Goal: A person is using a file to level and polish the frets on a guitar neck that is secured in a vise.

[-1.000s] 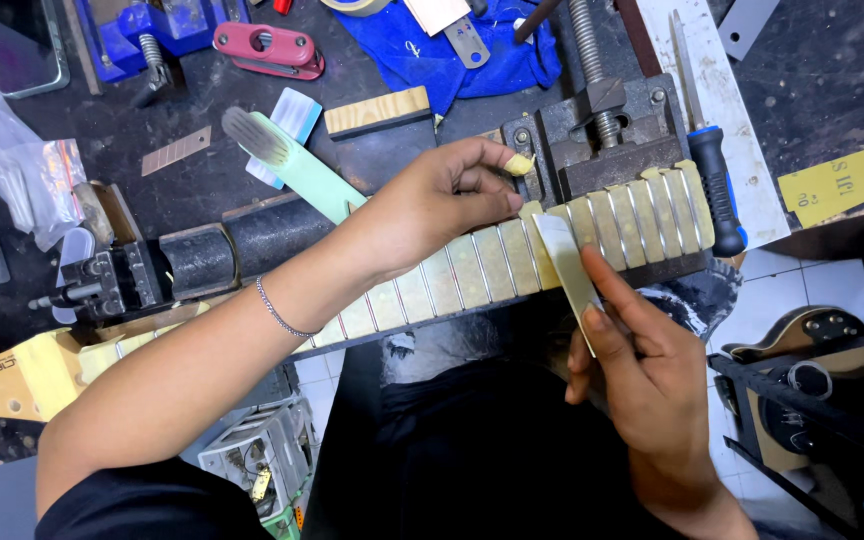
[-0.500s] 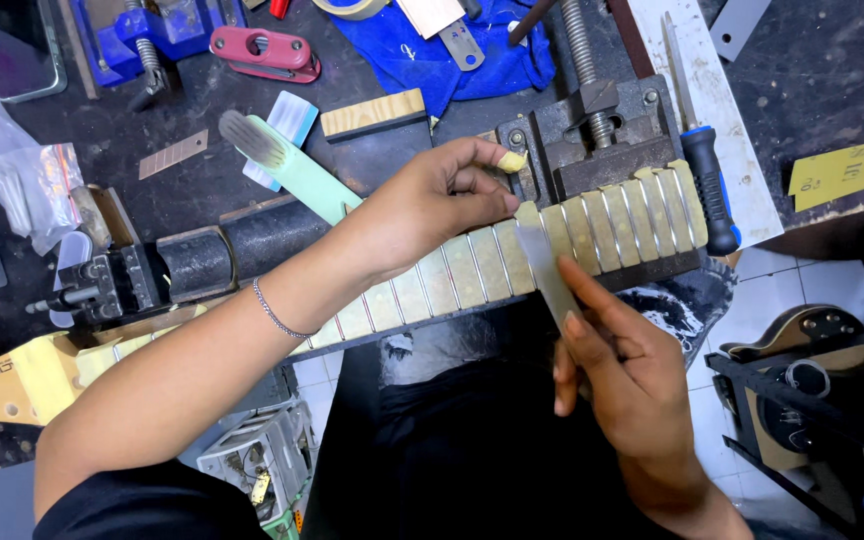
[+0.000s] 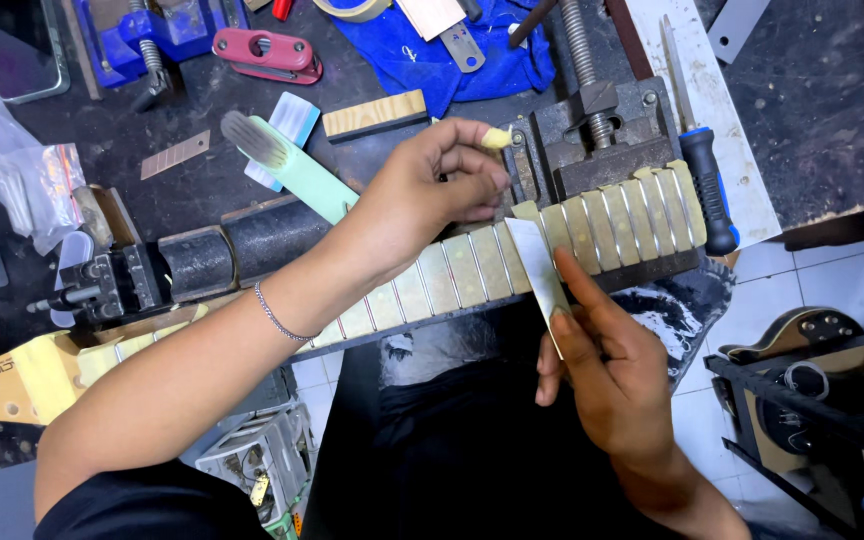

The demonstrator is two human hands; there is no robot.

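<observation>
A guitar neck [image 3: 422, 285] lies across the bench edge, its fretboard covered in yellowish masking tape between the metal frets. My left hand [image 3: 432, 195] reaches over it and presses on the tape near the upper frets, fingers curled. My right hand [image 3: 602, 370] comes up from below and pinches a thin pale strip [image 3: 539, 275] that lies across the fretboard at one fret. The neck's taped end [image 3: 642, 215] sits by a grey bench vise [image 3: 592, 130]. The headstock [image 3: 2, 385] is at the far left.
A file with a black and blue handle [image 3: 707, 180] lies right of the vise. A mint-green brush [image 3: 282, 155], wooden block [image 3: 374, 115], red tool [image 3: 267, 55], blue cloth [image 3: 452, 55] and blue clamp [image 3: 137, 35] lie on the dark bench. A guitar body [image 3: 802, 335] stands at right.
My right hand has slid the pale strip leftward along the fretboard, from a higher fret to one nearer the middle. My left hand stays in place on the tape.
</observation>
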